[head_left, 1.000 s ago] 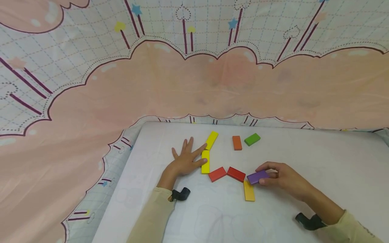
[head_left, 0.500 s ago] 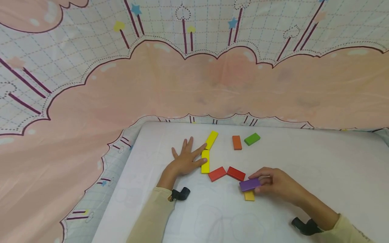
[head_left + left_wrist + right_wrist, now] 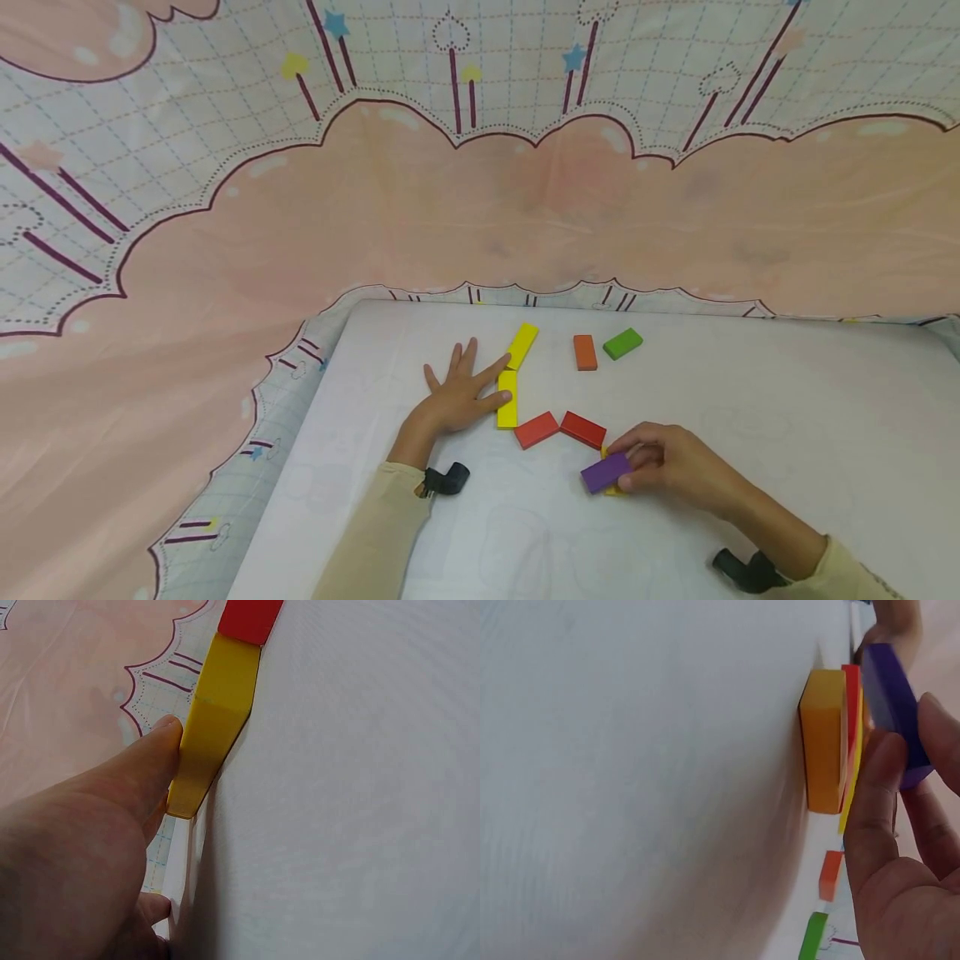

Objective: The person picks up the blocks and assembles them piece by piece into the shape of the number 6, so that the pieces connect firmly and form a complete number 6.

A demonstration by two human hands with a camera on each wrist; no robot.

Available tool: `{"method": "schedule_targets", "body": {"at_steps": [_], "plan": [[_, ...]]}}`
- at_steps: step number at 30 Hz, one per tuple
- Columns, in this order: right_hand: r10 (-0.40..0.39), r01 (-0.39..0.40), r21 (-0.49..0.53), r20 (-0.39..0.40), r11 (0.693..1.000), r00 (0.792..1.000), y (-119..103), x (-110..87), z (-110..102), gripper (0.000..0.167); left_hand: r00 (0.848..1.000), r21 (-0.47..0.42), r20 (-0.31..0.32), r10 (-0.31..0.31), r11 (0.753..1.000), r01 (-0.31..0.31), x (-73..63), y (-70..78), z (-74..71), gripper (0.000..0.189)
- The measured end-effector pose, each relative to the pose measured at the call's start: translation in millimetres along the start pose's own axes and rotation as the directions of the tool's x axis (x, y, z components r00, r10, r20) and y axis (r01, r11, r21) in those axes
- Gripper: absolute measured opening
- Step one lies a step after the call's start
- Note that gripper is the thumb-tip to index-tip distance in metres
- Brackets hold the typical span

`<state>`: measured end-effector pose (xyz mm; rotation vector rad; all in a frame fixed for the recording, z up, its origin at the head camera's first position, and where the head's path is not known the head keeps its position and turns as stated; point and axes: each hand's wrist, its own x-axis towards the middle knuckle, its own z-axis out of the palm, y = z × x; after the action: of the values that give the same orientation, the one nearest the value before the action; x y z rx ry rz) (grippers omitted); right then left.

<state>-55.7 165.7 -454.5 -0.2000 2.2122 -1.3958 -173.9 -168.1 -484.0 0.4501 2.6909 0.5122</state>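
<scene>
My left hand [image 3: 456,400] lies with spread, straight fingers on the white table, its thumb and index fingertip touching a yellow block [image 3: 507,408] and the joint with another yellow block [image 3: 522,346]. In the left wrist view the thumb rests on the yellow block [image 3: 217,712]. My right hand [image 3: 667,458] pinches a purple block [image 3: 604,473] between thumb and fingers. In the right wrist view the purple block [image 3: 892,705] is raised above the table, beside an orange-yellow block [image 3: 825,742] lying flat. From the head, the purple block covers most of that orange-yellow block [image 3: 615,492].
Two red blocks [image 3: 537,430] [image 3: 582,429] form a shallow peak between the yellow and orange-yellow blocks. Farther back lie an orange block [image 3: 585,352] and a green block [image 3: 622,343]. A patterned curtain [image 3: 480,217] hangs behind the white table [image 3: 787,400].
My right hand has moved toward me and left, carrying the purple block over the orange-yellow block and slightly past its left side. The left hand has stayed still.
</scene>
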Motion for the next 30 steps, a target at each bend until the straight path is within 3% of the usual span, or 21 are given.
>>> {"method": "schedule_targets", "body": {"at_steps": [4, 13, 22, 26, 30], "plan": [[-0.006, 0.006, -0.013, -0.011, 1.000, 1.000, -1, -0.6, 3, 0.044, 1.000, 0.000, 0.000, -0.001, 1.000, 0.001, -0.2, 0.7, -0.2, 0.069], [-0.066, 0.037, -0.248, -0.110, 0.968, 0.992, -5, -3.5, 14, 0.036, 1.000, -0.004, -0.001, -0.003, 1.000, 0.003, 0.4, 0.9, 0.3, 0.070], [-0.130, 0.062, -0.475, -0.110, 0.878, 0.985, -9, -3.5, 29, 0.032, 1.000, -0.009, 0.000, -0.005, 1.000, 0.005, -0.4, 1.1, 0.0, 0.070], [-0.174, 0.092, -0.546, -0.100, 0.833, 0.980, -10, -3.1, 35, 0.031, 1.000, -0.008, -0.001, -0.003, 1.000, 0.003, -0.4, 0.9, 0.2, 0.070], [-0.214, 0.120, -0.573, -0.101, 0.811, 0.972, -10, -3.2, 39, 0.031, 1.000, -0.008, 0.001, -0.003, 1.000, 0.003, 0.2, 0.4, 0.4, 0.070]]}}
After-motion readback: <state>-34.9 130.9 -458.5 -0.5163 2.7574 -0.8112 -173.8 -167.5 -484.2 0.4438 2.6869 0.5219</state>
